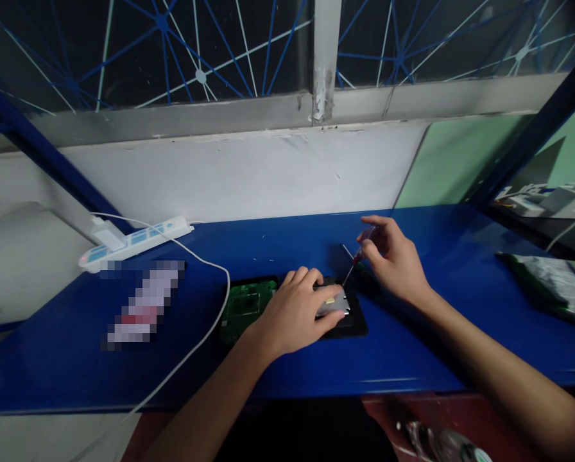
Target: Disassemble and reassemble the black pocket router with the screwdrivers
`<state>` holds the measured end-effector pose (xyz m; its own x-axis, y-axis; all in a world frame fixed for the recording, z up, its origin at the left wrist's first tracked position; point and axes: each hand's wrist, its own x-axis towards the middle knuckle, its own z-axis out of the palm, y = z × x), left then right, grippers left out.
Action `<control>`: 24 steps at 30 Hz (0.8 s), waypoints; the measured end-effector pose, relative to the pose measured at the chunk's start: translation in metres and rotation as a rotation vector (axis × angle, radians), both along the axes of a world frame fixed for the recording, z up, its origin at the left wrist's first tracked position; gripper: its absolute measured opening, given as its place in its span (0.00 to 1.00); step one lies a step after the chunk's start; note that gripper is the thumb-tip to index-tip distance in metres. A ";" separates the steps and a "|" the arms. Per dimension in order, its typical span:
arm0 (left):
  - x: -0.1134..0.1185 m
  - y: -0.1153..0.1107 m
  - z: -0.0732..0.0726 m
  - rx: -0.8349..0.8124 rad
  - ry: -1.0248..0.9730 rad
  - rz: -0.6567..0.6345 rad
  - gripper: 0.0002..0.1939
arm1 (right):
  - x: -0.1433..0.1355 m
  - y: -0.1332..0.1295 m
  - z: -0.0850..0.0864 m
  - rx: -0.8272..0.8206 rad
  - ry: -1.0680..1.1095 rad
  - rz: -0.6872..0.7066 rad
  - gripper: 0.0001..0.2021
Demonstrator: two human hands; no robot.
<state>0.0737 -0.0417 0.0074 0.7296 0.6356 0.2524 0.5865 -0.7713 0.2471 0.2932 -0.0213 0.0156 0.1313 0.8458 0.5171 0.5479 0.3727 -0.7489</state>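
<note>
My left hand [294,312] lies over an opened black-cased device, fingers spread. Its index finger and thumb press on a silvery metal plate [338,305], set in the black casing [357,324] at the right. Part of the plate is hidden under the fingers. Left of that hand is a green circuit board [249,305] in a dark frame. A thin screwdriver [357,258] with a clear and reddish handle is pinched in my right hand [393,260]. Its shaft slants down, the tip at the plate's far right corner. Another thin rod [348,251] shows behind the screwdriver.
A white power strip [138,240] with a plugged-in charger [107,232] lies at the back left. Its white cable [228,282] loops past the circuit board to the front edge. A blurred-out object [147,301] lies left; a silver-green bag [547,282] lies right on the blue table [287,240].
</note>
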 end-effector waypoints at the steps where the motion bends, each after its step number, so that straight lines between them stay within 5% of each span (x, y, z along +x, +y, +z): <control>1: 0.000 0.000 0.000 -0.001 0.002 -0.002 0.16 | 0.000 0.000 0.000 0.009 -0.003 0.003 0.18; 24: 0.001 0.001 -0.001 -0.004 0.031 0.010 0.18 | -0.002 -0.010 -0.007 0.224 -0.141 0.254 0.25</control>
